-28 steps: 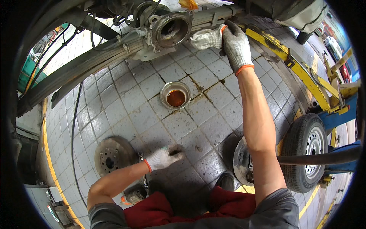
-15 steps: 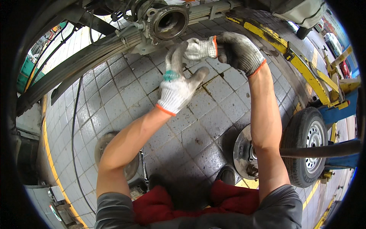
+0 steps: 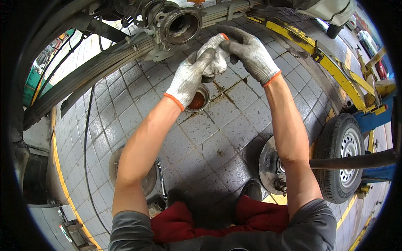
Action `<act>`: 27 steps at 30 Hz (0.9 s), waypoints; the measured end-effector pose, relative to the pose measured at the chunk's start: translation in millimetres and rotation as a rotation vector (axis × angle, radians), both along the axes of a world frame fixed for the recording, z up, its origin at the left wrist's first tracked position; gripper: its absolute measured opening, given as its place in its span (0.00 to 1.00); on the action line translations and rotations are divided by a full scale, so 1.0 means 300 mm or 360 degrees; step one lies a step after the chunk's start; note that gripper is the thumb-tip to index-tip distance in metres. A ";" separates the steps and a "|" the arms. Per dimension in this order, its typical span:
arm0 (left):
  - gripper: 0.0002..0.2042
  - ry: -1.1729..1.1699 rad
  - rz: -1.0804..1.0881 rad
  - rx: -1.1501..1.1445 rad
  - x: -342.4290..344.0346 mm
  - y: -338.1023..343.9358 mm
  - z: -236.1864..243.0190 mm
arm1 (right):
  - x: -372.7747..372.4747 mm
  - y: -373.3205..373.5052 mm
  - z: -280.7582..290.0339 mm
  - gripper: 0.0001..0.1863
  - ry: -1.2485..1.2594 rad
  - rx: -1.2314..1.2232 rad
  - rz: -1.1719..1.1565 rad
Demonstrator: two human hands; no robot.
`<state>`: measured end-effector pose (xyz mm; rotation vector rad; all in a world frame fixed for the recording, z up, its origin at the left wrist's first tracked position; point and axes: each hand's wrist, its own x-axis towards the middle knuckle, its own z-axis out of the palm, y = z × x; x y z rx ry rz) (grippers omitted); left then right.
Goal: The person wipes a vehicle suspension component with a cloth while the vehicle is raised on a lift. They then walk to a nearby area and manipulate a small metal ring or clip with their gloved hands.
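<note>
Evidently, two gloved hands share one loose glove

In the head view, the only one here, the step in hand looks like working a spare piece of cloth between both hands, high in front of the body. The left hand [image 3: 189,76] is narrow, its thumb pressing fingers around the bunched lower part of a crumpled white loose glove [image 3: 216,66]. The right hand [image 3: 248,51] arches over the other end, its thumb and forefinger closed at the orange-edged cuff; the remaining fingertips are partly hidden, so I cannot tell how firmly they press.

The loose glove sits between the two hands, below and to the right of a round metal housing [image 3: 164,31] whose bore faces outward, and well apart from it. Lower, on the tiled floor [image 3: 217,138], a bowl [image 3: 207,94] of reddish-brown liquid [image 3: 197,101] is partly covered by the left hand and wrist. Nearer the feet lie a long metal wrench [image 3: 161,179] and a disc-shaped part [image 3: 149,180], the latter half behind the left forearm.

My judgement is that the next move calls for one hand keeping its pinch while the other resets its hold, with the fabric kept clear of the bowl.
</note>
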<state>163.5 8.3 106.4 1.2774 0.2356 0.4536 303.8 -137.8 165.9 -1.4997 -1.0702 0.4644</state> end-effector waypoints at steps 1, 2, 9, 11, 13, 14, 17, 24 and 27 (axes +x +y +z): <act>0.20 -0.0001 0.0051 -0.0014 0.011 -0.006 0.012 | -0.007 0.004 0.007 0.32 0.0049 0.0033 -0.0031; 0.21 -0.0002 0.0103 -0.0027 0.019 -0.012 0.024 | -0.013 0.010 0.010 0.31 0.0098 0.0066 -0.0060; 0.23 -0.0309 -0.0067 -0.0274 0.064 0.002 0.065 | 0.029 0.112 -0.004 0.27 -0.1110 0.0646 -0.0433; 0.26 -0.0368 -0.0070 -0.0307 0.064 0.014 0.065 | -0.025 0.155 0.007 0.26 -0.0864 0.0972 -0.0206; 0.28 -0.0442 -0.0072 -0.0539 0.054 -0.015 0.102 | -0.087 0.188 0.046 0.24 -0.0768 0.0865 -0.0328; 0.29 -0.0477 -0.0065 -0.0753 0.047 -0.040 0.130 | -0.123 0.198 0.074 0.23 -0.0922 0.0738 -0.0634; 0.31 -0.0449 -0.0091 -0.0716 0.052 -0.044 0.114 | -0.138 0.220 0.053 0.19 -0.0844 0.0782 -0.0738; 0.29 -0.0197 0.0206 -0.0480 0.047 -0.012 0.053 | -0.170 0.229 -0.002 0.25 -0.0732 0.0554 -0.0894; 0.28 -0.0168 0.0309 -0.0382 0.035 -0.002 0.022 | -0.176 0.236 -0.031 0.27 -0.0727 0.0613 -0.0939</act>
